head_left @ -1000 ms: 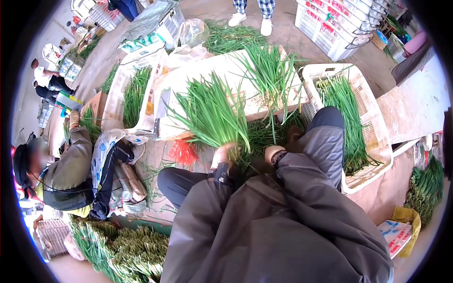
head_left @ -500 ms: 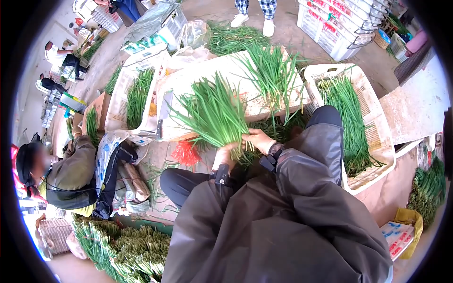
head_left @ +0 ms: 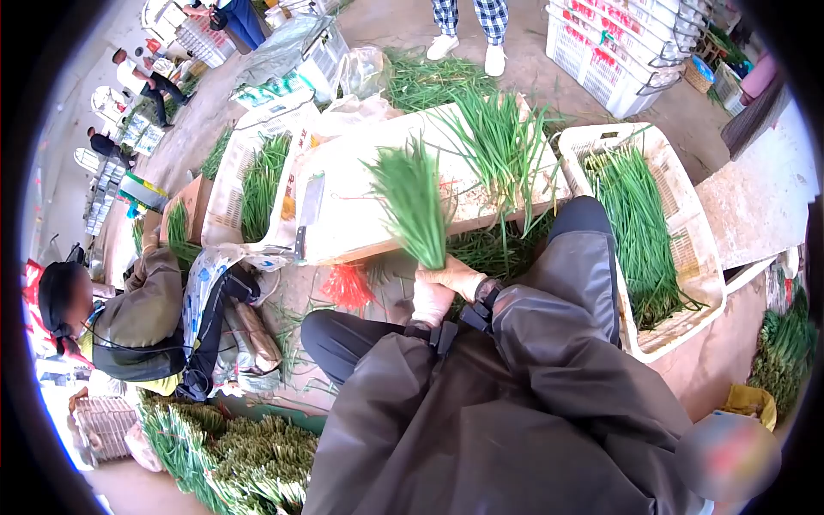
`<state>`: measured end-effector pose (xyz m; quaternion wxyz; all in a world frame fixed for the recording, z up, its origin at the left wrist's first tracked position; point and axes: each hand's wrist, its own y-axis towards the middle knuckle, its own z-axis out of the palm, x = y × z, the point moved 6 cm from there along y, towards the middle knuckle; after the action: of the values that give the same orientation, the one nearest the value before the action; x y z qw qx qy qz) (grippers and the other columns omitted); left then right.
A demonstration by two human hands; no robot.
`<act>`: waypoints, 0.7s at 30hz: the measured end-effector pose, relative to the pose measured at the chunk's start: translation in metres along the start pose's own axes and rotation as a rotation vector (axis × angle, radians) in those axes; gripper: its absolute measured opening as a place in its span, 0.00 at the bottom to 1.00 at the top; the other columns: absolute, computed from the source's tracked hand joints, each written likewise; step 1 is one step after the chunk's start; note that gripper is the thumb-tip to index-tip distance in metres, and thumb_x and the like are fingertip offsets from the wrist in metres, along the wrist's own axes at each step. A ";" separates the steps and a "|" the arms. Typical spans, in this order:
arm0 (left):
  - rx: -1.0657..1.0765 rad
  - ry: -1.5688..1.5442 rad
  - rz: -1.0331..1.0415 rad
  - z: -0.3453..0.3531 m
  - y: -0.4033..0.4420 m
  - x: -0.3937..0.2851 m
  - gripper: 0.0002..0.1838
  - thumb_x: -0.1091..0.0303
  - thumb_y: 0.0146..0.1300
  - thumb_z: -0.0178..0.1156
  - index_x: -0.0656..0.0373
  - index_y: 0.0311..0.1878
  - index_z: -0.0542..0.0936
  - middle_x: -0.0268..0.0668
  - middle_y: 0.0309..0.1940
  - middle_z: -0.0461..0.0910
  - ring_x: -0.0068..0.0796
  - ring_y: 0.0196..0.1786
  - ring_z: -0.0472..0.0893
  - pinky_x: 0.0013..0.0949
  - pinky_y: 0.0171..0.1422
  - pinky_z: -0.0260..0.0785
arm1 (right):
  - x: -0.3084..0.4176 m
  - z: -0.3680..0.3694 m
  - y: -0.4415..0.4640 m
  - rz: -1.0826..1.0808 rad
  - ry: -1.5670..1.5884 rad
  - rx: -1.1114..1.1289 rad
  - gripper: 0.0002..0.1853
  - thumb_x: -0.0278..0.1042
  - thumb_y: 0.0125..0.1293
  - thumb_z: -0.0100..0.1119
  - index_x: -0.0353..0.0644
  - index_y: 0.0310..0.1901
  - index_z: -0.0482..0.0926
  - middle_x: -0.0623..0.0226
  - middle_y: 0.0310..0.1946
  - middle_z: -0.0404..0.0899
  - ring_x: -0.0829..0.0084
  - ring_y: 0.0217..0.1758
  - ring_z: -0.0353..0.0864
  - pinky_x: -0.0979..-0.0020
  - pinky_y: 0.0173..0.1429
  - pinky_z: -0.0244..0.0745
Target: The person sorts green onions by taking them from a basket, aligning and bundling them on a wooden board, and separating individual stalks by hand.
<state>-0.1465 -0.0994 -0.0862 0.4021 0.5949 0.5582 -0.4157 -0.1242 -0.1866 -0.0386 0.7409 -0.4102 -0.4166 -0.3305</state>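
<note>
Bunch of greens (head_left: 410,197): located at the near edge of the table, stalk ends in the hands, leaves fanned away from the person and blurred in view. Both hands are closed on the stalk ends; the right hand (head_left: 457,276) overlaps the left hand (head_left: 432,302), whose fingers are partly hidden. Likely fault: uneven pressure between the two hands could let inner stalks slip, leaving the ends out of line. Excessive squeezing could bruise or bend the stalks. A loose grip could drop strands onto the loose greens (head_left: 496,255) below the table edge, where they would be hard to separate. On the table (head_left: 348,172), a second bunch (head_left: 502,142) lies to the right with its leaves spread; a wide sweep of the held leaves could tangle the two. Caution: the knife (head_left: 313,202) rests at the table's left end, handle toward the person; a stray sleeve or leaf could knock it off. Farther right, the crate (head_left: 717,276) holds more greens, and a raised knee beside it could catch its rim.
</note>
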 end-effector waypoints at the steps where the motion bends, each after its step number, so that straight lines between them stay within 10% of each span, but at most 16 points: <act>1: -0.099 0.019 0.101 -0.002 -0.004 -0.026 0.22 0.69 0.71 0.61 0.60 0.66 0.72 0.42 0.56 0.82 0.34 0.64 0.79 0.41 0.69 0.70 | -0.002 0.000 0.001 0.031 0.044 -0.005 0.31 0.41 0.59 0.83 0.42 0.61 0.79 0.64 0.54 0.85 0.67 0.60 0.79 0.63 0.67 0.72; 7: 0.078 -0.554 -0.262 -0.019 -0.011 -0.066 0.39 0.78 0.57 0.71 0.65 0.72 0.67 0.43 0.54 0.82 0.37 0.56 0.83 0.39 0.60 0.78 | -0.022 -0.018 0.003 0.244 0.418 0.013 0.20 0.34 0.65 0.75 0.40 0.57 0.84 0.63 0.50 0.87 0.67 0.49 0.86 0.63 0.56 0.81; 11: -0.347 -0.921 -0.554 -0.029 -0.015 -0.025 0.35 0.66 0.68 0.68 0.66 0.75 0.67 0.45 0.59 0.82 0.37 0.60 0.83 0.41 0.68 0.74 | -0.015 -0.021 -0.001 0.164 0.354 0.011 0.19 0.31 0.66 0.73 0.38 0.57 0.84 0.62 0.49 0.88 0.67 0.48 0.87 0.65 0.56 0.82; 16: -0.086 -1.250 -0.541 -0.014 -0.010 -0.032 0.33 0.41 0.76 0.58 0.59 0.70 0.76 0.44 0.63 0.83 0.45 0.62 0.83 0.48 0.70 0.74 | 0.020 -0.002 -0.004 0.036 0.131 -0.002 0.21 0.34 0.66 0.73 0.37 0.59 0.83 0.63 0.52 0.88 0.69 0.53 0.86 0.66 0.60 0.79; 21: -0.034 -1.390 -0.601 -0.010 -0.010 -0.021 0.30 0.43 0.79 0.54 0.57 0.71 0.76 0.43 0.66 0.81 0.44 0.66 0.79 0.50 0.74 0.69 | -0.002 -0.022 0.006 0.015 0.147 -0.124 0.21 0.34 0.65 0.73 0.37 0.58 0.84 0.62 0.50 0.88 0.70 0.51 0.86 0.66 0.58 0.80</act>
<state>-0.1562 -0.0961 -0.0627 0.5400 0.0121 0.3208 -0.7780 -0.1128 -0.2026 -0.0495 0.7451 -0.4331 -0.3368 -0.3792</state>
